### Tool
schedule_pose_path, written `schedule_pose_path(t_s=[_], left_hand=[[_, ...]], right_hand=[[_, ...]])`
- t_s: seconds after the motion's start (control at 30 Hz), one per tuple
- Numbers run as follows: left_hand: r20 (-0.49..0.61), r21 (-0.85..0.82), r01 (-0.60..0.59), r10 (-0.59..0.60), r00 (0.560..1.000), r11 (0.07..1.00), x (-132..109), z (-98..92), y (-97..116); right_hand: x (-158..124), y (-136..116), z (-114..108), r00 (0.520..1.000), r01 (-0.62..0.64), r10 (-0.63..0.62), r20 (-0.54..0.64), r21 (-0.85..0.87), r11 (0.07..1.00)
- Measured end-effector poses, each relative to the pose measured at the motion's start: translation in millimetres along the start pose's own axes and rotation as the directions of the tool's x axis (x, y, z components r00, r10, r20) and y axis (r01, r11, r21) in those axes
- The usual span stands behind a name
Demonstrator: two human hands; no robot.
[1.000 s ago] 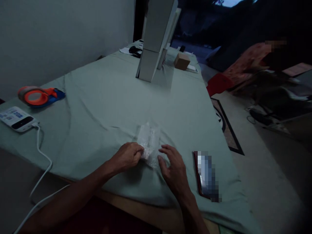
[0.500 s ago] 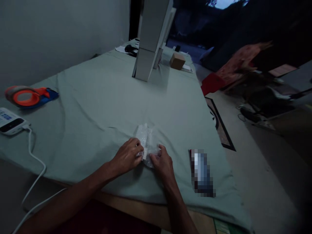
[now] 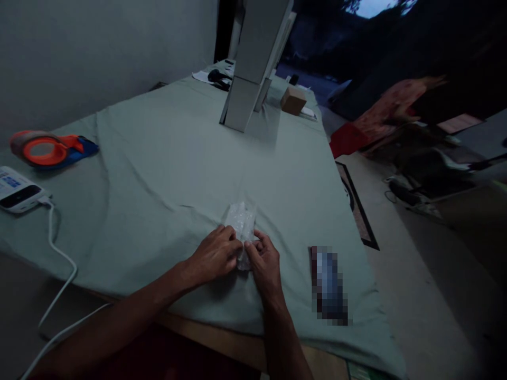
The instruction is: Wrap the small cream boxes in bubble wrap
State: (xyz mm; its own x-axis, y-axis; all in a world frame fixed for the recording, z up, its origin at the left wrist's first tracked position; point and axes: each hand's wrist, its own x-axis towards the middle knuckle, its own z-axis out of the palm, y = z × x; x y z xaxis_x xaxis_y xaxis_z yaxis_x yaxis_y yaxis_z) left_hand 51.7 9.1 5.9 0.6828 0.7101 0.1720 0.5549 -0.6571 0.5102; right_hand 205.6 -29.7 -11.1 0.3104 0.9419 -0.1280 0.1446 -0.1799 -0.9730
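A small clear crinkled plastic bag [image 3: 241,221] lies on the pale green cloth [image 3: 178,158] that covers the table, near its front edge. My left hand [image 3: 215,257] pinches the bag's near end, fingers curled closed on it. My right hand [image 3: 265,264] meets it from the right, fingers also closed on the same end. The two hands touch each other over the bag. What is inside the bag is too dim to make out.
A phone [image 3: 328,285] lies right of my hands. At the far left sit an orange and blue tape dispenser [image 3: 47,150] and a white device [image 3: 19,190] with a white cable [image 3: 63,264]. A tall white stand [image 3: 249,79] and a small cardboard box [image 3: 293,100] are at the back.
My right hand went from open beside the bag to closed on its near end, moving left until it touches my left hand. The bag looks more bunched up.
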Motion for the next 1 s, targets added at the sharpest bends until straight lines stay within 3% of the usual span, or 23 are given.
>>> schedule_pose_path(t_s=[0.2, 0.37, 0.47, 0.63, 0.77, 0.87, 0.93, 1.0], left_hand=[[-0.018, -0.071, 0.003, -0.005, 1.0, 0.997, -0.6, 4.1, -3.8], [-0.125, -0.215, -0.009, -0.018, 0.992, 0.976, -5.5, 13.5, -8.6], [-0.141, -0.299, -0.007, -0.037, 0.989, 0.954, -10.2, 15.8, -10.1], [-0.178, -0.46, 0.095, -0.196, 0.964, 0.883, -12.5, 12.6, -8.3], [-0.173, -0.491, 0.131, -0.244, 0.954, 0.861, -9.0, 12.6, -6.5], [-0.175, -0.471, 0.144, -0.253, 0.952, 0.87, -7.2, 17.9, -7.7], [-0.182, -0.438, 0.149, -0.25, 0.951, 0.887, -6.8, 21.2, -8.9], [-0.174, -0.413, 0.157, -0.247, 0.953, 0.897, -6.9, 22.4, -9.5]], right_hand=[[-12.3, -2.4, 6.7, 0.999, -0.04, 0.044, -0.03, 0.119, 0.992], [-23.6, -5.3, -1.2, 0.991, 0.043, -0.049, 0.122, 0.054, 0.998], [-23.5, -5.2, -3.5, 0.969, 0.153, -0.129, 0.212, -0.099, 0.983], [-21.4, -8.1, 1.8, 0.914, 0.388, -0.266, 0.306, -0.467, 0.795], [-21.5, -15.3, 0.5, 0.844, 0.526, -0.331, 0.423, -0.528, 0.667], [-16.8, -17.2, -9.3, 0.816, 0.531, -0.317, 0.484, -0.409, 0.742], [-10.9, -15.0, -17.3, 0.865, 0.432, -0.28, 0.416, -0.333, 0.838], [-4.7, -11.3, -24.2, 0.94, 0.295, -0.231, 0.251, -0.262, 0.919]])
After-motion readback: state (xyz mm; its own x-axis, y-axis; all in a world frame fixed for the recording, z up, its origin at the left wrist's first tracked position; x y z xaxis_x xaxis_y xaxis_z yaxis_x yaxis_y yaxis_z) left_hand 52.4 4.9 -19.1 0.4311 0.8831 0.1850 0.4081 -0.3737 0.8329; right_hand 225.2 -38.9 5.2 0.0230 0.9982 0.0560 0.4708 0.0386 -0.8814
